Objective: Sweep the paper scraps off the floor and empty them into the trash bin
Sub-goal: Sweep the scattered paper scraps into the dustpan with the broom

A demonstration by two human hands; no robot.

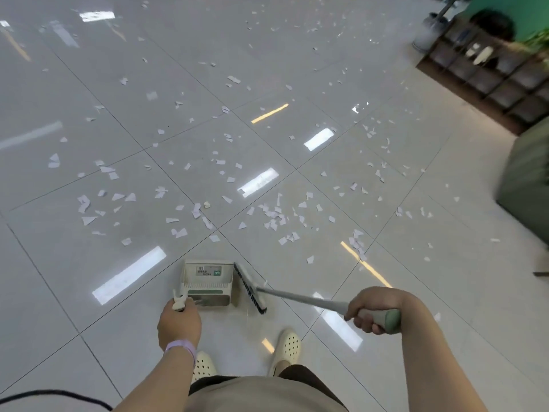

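Standing over a glossy grey tiled floor [89, 292] in beige shorts [261, 394] and cream perforated clogs [288, 344], a person is holding cleaning tools in both hands. Nearest on the left, the left hand [179, 322], wearing a lilac wristband [181, 347], is gripping the top of the handle of a cream dustpan [208, 285], its fingers curled round it. That dustpan is sitting upright on the floor just ahead of the feet, a label showing on its far wall. On the right, the right hand [371, 312] is wrapping its fingers tightly round the pale green grip of a broom [297, 297], whose grey shaft is slanting down and leftward to a long head with dark bristles, lying just beside the dustpan's right edge. Farther out, white paper scraps [276, 217] are lying scattered across many tiles, thickest in the middle distance and thinning toward the far end of the room. At far right, a dark wooden shoe rack [487, 72] is standing against a green wall [511, 13], with a green padded seat [528, 173] nearer. A black cable [59, 395] is curving along the near left corner.
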